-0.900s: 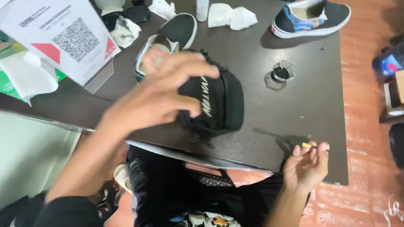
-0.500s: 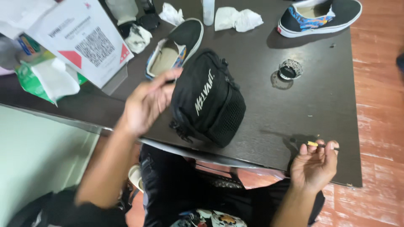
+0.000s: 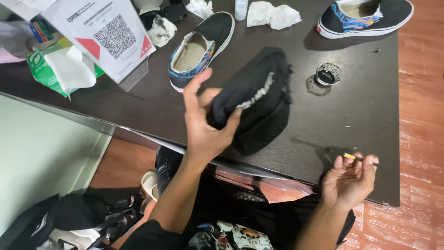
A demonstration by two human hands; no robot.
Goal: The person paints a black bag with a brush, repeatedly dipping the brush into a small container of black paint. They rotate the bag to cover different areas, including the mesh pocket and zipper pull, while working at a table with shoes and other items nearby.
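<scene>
My left hand (image 3: 206, 124) grips the near end of a black pouch bag (image 3: 259, 104) with white lettering, which lies blurred on the dark table (image 3: 360, 115). My right hand (image 3: 349, 178) hovers at the table's front edge, palm up, pinching a thin black stick with a yellow band (image 3: 354, 157) between its fingertips. A black slip-on shoe with a blue and orange pattern (image 3: 201, 48) lies just beyond the bag. Its pair (image 3: 365, 18) rests at the far right of the table.
A small round open tin (image 3: 328, 74) stands right of the bag. Crumpled white tissues (image 3: 270, 15), a white printed card on a stand (image 3: 108, 37) and a green tissue pack (image 3: 55, 69) sit at the back and left. A dark backpack (image 3: 69, 220) lies on the floor.
My left hand has shifted from the bag's left side to gripping its near end, and the bag has turned so its lettering is now edge-on. My right hand stays in place.
</scene>
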